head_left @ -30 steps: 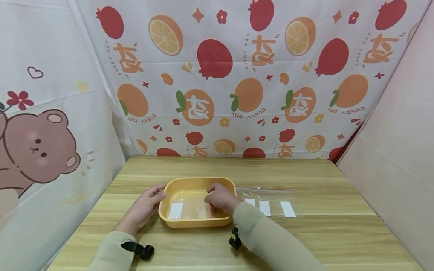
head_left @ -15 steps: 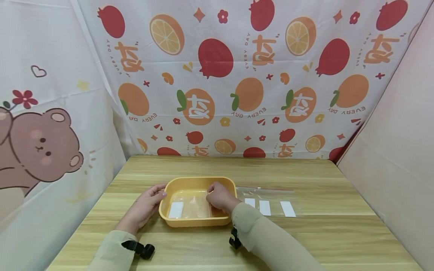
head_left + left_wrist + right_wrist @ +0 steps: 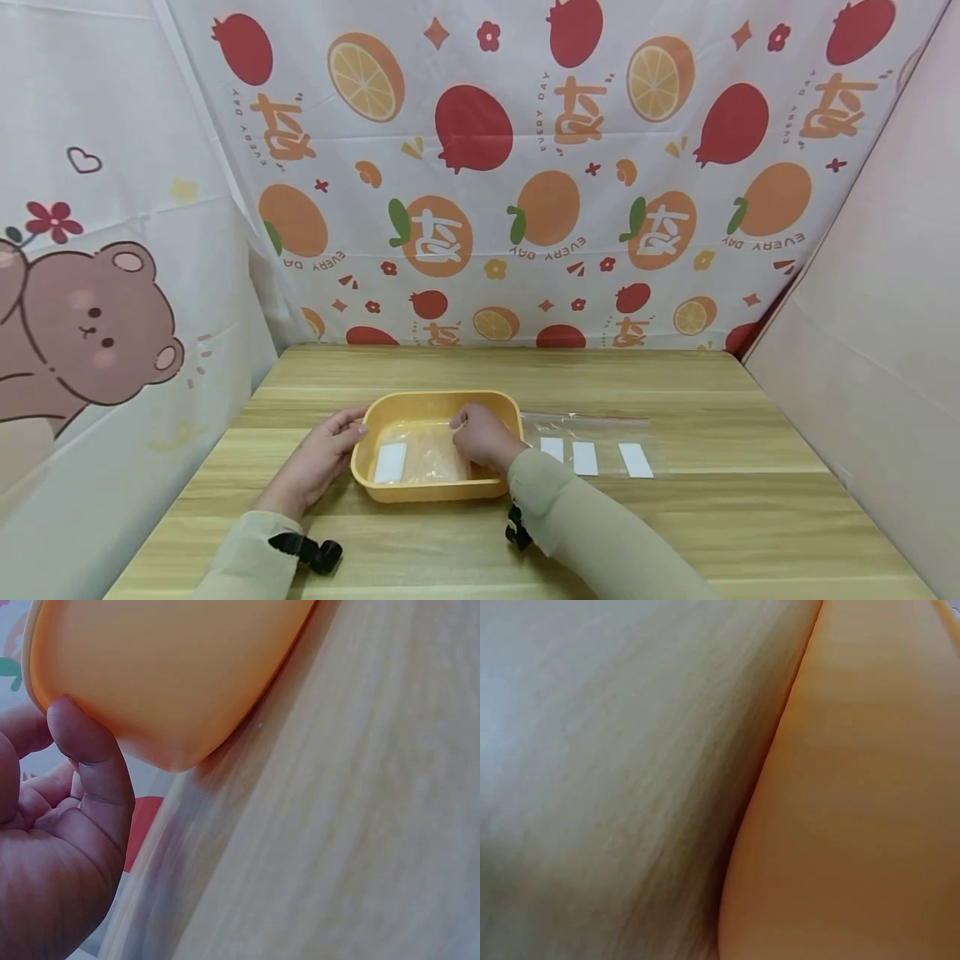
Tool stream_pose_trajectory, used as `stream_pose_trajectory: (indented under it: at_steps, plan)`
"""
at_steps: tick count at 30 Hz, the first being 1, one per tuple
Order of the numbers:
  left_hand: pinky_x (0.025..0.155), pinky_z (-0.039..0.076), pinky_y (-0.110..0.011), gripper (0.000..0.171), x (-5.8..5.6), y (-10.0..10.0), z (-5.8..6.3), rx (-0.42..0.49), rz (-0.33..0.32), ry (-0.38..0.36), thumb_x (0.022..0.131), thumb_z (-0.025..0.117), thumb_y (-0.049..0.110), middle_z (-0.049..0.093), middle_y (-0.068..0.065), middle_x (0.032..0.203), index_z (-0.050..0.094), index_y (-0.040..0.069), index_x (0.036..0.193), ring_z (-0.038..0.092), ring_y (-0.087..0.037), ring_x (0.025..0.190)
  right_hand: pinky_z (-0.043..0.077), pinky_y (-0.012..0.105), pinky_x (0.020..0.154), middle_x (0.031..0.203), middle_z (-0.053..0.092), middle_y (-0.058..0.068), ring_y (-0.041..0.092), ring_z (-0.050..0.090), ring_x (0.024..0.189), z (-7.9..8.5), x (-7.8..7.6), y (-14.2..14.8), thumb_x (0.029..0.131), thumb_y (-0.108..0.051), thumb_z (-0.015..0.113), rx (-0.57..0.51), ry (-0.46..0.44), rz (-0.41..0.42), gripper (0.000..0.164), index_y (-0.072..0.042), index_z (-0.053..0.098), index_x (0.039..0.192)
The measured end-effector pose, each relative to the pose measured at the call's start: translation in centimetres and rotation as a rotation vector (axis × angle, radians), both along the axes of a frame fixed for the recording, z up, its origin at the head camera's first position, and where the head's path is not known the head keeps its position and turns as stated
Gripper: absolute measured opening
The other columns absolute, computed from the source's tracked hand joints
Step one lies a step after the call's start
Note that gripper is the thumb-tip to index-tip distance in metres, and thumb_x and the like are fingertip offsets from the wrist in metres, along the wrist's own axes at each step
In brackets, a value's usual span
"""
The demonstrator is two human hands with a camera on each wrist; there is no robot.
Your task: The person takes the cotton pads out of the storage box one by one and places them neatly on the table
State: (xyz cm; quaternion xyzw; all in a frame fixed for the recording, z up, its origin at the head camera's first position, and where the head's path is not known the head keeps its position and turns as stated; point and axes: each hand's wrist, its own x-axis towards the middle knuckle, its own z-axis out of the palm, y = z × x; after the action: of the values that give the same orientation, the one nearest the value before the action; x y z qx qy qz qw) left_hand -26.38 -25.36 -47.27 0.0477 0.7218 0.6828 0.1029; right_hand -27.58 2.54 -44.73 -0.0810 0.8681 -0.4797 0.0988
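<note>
A yellow plastic basin (image 3: 397,493) stands on the table in the head view. My left hand (image 3: 325,454) holds its left end; in the left wrist view the thumb (image 3: 86,739) lies against the outer wall near the rim. Inside the basin lies a clear plastic bag (image 3: 431,458) with a white label (image 3: 390,463) at its left. My right hand (image 3: 482,435) reaches in over the right side, fingers curled, and pinches the bag's right part. Its fingertips are partly hidden. The right wrist view shows only the basin's outer wall (image 3: 840,825) and tabletop, no hand.
Right of the basin, flat on the wooden table (image 3: 675,533), lie clear zip bags (image 3: 603,429) with white labels (image 3: 636,460); how many bags overlap I cannot tell. A fruit-print cloth (image 3: 480,208) hangs behind the table. Plain and bear-print cloths flank it.
The right hand has shifted slightly inside the basin, ending a little further left, and the clear bag's right part has wrinkled and moved. The left hand and basin stay in place.
</note>
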Motion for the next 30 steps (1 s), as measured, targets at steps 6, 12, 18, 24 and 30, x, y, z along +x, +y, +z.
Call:
stream_pose_trajectory:
  at_steps: [6, 12, 18, 24, 30]
  plan:
    - [0.089, 0.055, -0.031, 0.056, -0.1, -0.1, -0.1, 0.001, -0.005, 0.004, 0.108, 0.051, 0.022, 0.046, -0.025, 0.14, 0.031, -0.001, 0.155, 0.058, -0.016, 0.114, 0.046, 0.026, 0.054, 0.101, 0.063, 0.005, 0.017, 0.054, 0.071, 0.9, 0.2, 0.1, 0.096, 0.001, 0.057, -0.079, 0.057, -0.028, 0.013, -0.001, 0.068, 0.103]
    - [0.089, 0.054, -0.03, 0.055, -0.1, 0.0, -0.1, -0.004, -0.001, 0.003, 0.108, 0.05, 0.021, 0.048, -0.023, 0.138, 0.032, -0.001, 0.155, 0.058, -0.015, 0.113, 0.051, 0.029, 0.057, 0.105, 0.067, 0.004, 0.018, 0.06, 0.074, 1.8, 0.2, 0.4, 0.103, -0.013, 0.059, -0.162, 0.065, -0.023, 0.017, -0.003, 0.07, 0.11]
    - [0.089, 0.054, -0.03, 0.057, 0.0, -0.1, -0.2, 0.004, -0.005, 0.001, 0.108, 0.052, 0.023, 0.049, -0.022, 0.136, 0.031, -0.001, 0.155, 0.059, -0.014, 0.112, 0.056, 0.032, 0.073, 0.119, 0.069, -0.003, 0.017, 0.064, 0.1, 3.7, 0.3, 0.9, 0.102, -0.021, 0.061, -0.213, 0.046, 0.008, 0.022, -0.01, 0.073, 0.117]
    - [0.09, 0.055, -0.031, 0.057, 0.1, -0.1, -0.1, 0.014, -0.011, 0.0, 0.108, 0.052, 0.023, 0.051, -0.02, 0.134, 0.031, -0.001, 0.155, 0.059, -0.013, 0.112, 0.057, 0.04, 0.081, 0.113, 0.071, 0.002, 0.025, 0.065, 0.097, 5.6, -0.1, 1.8, 0.103, -0.019, 0.06, -0.286, 0.045, 0.049, 0.018, -0.007, 0.073, 0.109]
    - [0.091, 0.054, -0.032, 0.056, 0.0, -0.2, -0.1, 0.01, 0.002, -0.008, 0.108, 0.052, 0.023, 0.049, -0.023, 0.135, 0.032, 0.0, 0.155, 0.058, -0.017, 0.115, 0.058, 0.043, 0.083, 0.105, 0.072, 0.018, 0.031, 0.07, 0.093, 7.4, -1.0, 3.8, 0.104, -0.017, 0.057, -0.32, 0.04, 0.108, 0.023, -0.004, 0.072, 0.116]
